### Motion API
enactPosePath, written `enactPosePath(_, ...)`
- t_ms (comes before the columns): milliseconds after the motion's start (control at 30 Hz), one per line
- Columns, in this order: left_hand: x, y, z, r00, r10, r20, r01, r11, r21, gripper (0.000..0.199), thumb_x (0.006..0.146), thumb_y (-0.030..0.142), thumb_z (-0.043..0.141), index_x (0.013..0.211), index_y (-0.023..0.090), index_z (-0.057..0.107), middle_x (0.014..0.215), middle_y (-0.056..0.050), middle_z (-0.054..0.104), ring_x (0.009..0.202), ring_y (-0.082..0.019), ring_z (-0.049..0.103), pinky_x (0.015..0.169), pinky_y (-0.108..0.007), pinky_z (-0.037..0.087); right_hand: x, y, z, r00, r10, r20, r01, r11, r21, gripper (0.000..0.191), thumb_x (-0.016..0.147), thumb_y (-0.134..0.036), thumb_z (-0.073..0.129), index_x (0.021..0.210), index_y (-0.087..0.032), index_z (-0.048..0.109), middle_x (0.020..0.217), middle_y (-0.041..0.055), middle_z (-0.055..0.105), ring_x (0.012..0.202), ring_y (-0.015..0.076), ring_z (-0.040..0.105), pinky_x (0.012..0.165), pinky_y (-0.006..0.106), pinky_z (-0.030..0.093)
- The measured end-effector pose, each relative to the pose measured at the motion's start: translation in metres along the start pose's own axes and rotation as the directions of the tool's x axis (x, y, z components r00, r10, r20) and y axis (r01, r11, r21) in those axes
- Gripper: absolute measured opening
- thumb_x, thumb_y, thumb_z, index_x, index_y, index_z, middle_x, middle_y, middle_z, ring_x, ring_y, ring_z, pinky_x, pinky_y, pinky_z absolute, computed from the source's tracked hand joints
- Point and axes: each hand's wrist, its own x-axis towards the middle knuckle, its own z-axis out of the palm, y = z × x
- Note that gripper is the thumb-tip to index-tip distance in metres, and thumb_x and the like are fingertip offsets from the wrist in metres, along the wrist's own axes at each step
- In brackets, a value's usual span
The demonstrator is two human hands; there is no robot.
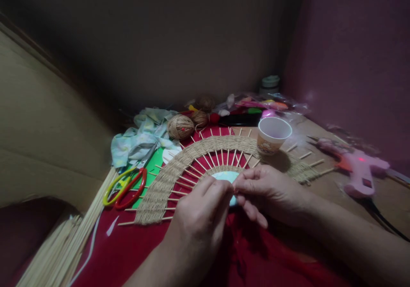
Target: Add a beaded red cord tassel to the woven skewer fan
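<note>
A half-round piece woven from tan cord (156,188) over thin wooden sticks lies on a dark red cloth (128,257). At its middle is a light blue half-disc (226,175), partly hidden by my hands. My left hand (200,212) is closed in a pinch just in front of it. Fingertip to fingertip with it, my right hand (272,191) pinches too, its lower fingers loosely stretched. A small dark red bit shows between the fingertips, too small to name. A faint thin strand seems to hang below. The paper cup (274,137) stands behind my right hand.
Scissors (124,188) with yellow and red handles lie at left, near bundled sticks (64,244) and patterned cloth (134,144). Twine balls (180,127) sit behind. At right rests a pink glue gun (355,163) with a lit red light and a black cable (382,221).
</note>
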Motion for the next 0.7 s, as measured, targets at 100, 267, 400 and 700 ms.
enactPosePath(100, 0.000, 0.001, 0.000, 1.000, -0.005, 0.004, 0.005, 1.000, 0.013, 0.015, 0.086, 0.001, 0.049, 0.086, 0.011, 0.061, 0.076, -0.004, 0.058, 0.070, -0.010, 0.055, 0.063, -0.019, 0.046, 0.001, 0.000, -0.001, 1.000, -0.005, -0.001, 0.005, 1.000, 0.002, 0.028, 0.080, -0.032, 0.066, 0.065, -0.009, 0.060, 0.046, 0.0041, 0.062, 0.031, 0.0072, 0.053, 0.030, 0.012, 0.038)
enactPosePath(267, 0.000, 0.000, 0.001, 1.000, -0.006, 0.014, 0.005, 0.999, 0.035, 0.014, 0.086, 0.002, 0.050, 0.085, 0.011, 0.060, 0.076, -0.004, 0.059, 0.071, -0.011, 0.055, 0.063, -0.020, 0.046, -0.001, 0.001, 0.000, 1.000, -0.013, 0.007, 0.013, 1.000, 0.009, 0.028, 0.080, -0.031, 0.066, 0.065, -0.008, 0.061, 0.046, 0.0051, 0.062, 0.031, 0.0076, 0.053, 0.030, 0.012, 0.039)
enactPosePath(400, 0.000, 0.000, 0.001, 1.000, -0.011, 0.019, 0.010, 0.999, 0.052, 0.013, 0.087, 0.004, 0.050, 0.087, 0.011, 0.060, 0.075, -0.004, 0.058, 0.068, -0.011, 0.054, 0.060, -0.021, 0.045, -0.001, 0.002, 0.000, 1.000, -0.015, 0.006, 0.015, 1.000, 0.025, 0.026, 0.080, -0.029, 0.066, 0.065, -0.009, 0.060, 0.046, 0.0042, 0.062, 0.031, 0.0075, 0.053, 0.030, 0.011, 0.039)
enactPosePath(700, 0.004, -0.005, -0.006, 0.970, -0.234, -0.073, 0.233, 0.972, -0.021, 0.010, 0.085, 0.010, 0.057, 0.082, 0.017, 0.063, 0.072, 0.002, 0.064, 0.063, -0.008, 0.058, 0.061, -0.019, 0.045, -0.018, -0.003, 0.007, 0.988, -0.137, -0.075, 0.139, 0.990, 0.021, 0.020, 0.076, -0.028, 0.069, 0.071, -0.011, 0.060, 0.051, 0.0003, 0.062, 0.036, 0.0074, 0.054, 0.034, 0.015, 0.042)
